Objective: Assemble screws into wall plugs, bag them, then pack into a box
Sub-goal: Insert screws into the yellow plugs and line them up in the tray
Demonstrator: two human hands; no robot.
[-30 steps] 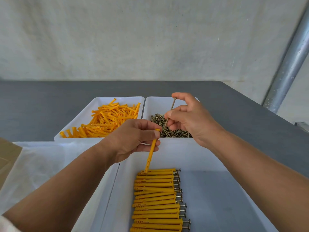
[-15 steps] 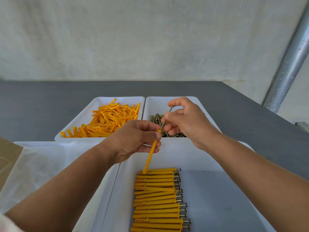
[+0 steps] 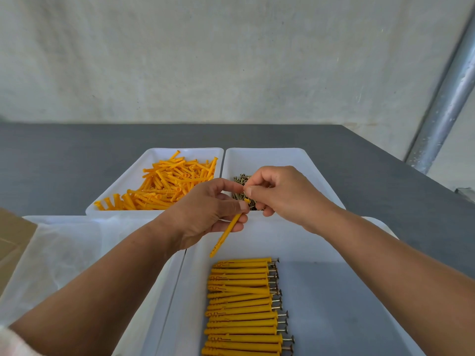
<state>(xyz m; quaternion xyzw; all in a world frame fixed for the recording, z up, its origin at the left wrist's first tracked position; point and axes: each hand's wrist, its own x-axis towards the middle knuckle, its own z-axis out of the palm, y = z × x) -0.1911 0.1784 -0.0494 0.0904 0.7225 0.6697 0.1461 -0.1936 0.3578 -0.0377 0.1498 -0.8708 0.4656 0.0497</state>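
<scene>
My left hand pinches a yellow wall plug that slants down over the near white tray. My right hand pinches the head end of a screw at the plug's top opening; the screw itself is almost wholly hidden by my fingers and the plug. Below the hands, a neat row of assembled plugs with screws lies in the near tray. Loose yellow plugs fill the far left tray. Loose screws lie in the far right tray, partly behind my hands.
A white tray holding clear plastic bags sits at the near left. A brown cardboard piece shows at the left edge. The grey table ends at a wall; a metal pipe slants up on the right.
My right hand has come down and left toward the plug, pushing the screw in; the shaft that stood out above the plug is now hidden. The plug tilted slightly more.
</scene>
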